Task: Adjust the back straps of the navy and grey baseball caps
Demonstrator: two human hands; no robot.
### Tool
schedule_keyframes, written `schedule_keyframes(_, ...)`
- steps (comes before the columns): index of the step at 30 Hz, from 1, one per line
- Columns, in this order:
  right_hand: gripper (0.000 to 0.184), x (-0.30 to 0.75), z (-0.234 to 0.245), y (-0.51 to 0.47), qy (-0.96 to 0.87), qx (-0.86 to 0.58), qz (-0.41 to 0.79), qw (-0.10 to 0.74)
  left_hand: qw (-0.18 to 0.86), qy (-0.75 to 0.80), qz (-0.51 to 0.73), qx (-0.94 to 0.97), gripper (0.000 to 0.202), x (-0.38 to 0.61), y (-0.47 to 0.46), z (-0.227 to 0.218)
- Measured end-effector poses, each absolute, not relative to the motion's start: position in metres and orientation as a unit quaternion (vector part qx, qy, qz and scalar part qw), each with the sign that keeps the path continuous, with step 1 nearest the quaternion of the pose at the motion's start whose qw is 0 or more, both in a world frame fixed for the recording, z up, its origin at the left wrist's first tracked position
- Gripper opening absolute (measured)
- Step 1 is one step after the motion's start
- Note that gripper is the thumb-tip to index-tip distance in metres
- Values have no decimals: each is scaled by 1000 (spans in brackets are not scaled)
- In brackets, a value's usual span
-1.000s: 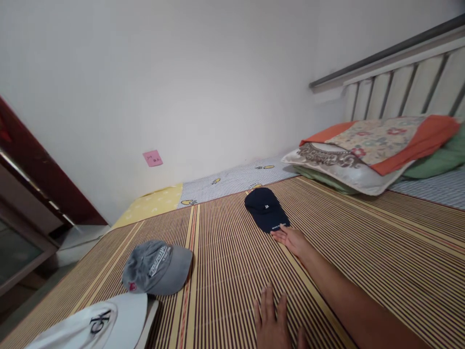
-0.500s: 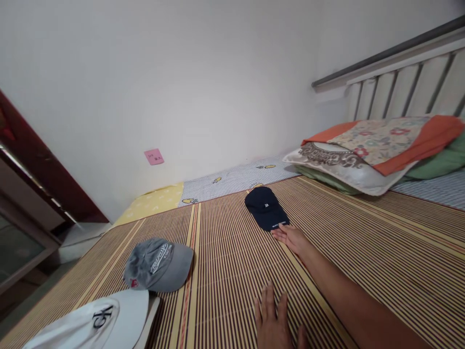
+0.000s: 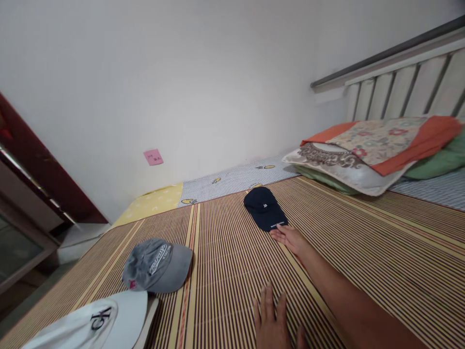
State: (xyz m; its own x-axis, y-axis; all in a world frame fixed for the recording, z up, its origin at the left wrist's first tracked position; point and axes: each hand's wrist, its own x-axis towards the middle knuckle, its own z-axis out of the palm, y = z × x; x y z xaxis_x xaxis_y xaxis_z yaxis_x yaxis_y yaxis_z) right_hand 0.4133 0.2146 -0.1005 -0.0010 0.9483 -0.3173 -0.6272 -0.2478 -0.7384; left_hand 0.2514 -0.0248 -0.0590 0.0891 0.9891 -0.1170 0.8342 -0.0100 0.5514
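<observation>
On the striped mat: we see a navy-blue soft fabric cap (image 3: 263, 206) with small white lettering, lying on a tan-and-dark slatted mat (image 3: 218, 271) near its far edge, brim toward us.
Navy brim: our right hand (image 3: 290, 237) has it at the front edge, thumb on top and fingers seemingly tucked under, so we read a light pinch nearly closed up; the fingertips below are hidden.
Spread left hand: our left hand (image 3: 273, 325) is palm down at the lower edge of view, fingers apart, with nothing in its hold; we cannot tell whether it presses on the mat.
Caps at left: we have a washed-grey fabric cap (image 3: 156, 266) with raised lettering just beyond a white fabric cap (image 3: 83, 325) with a black monogram. Below the white brim a pale edge (image 3: 150, 317) shows; we cannot tell whether it is another cap.
Handling so far: we judge that the navy cap has been reached and taken by its brim.
Left undone: as we judge it, the navy cap is not lifted or let go; it lies well apart from the other two, which neither of our hands touches.
</observation>
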Motion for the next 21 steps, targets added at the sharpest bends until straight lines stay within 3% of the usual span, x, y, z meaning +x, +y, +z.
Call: schedule_keyframes(21, 12, 417, -110, 224, -196, -379, 687, 588, 233, 652, 165, 702, 60, 251, -27, -63)
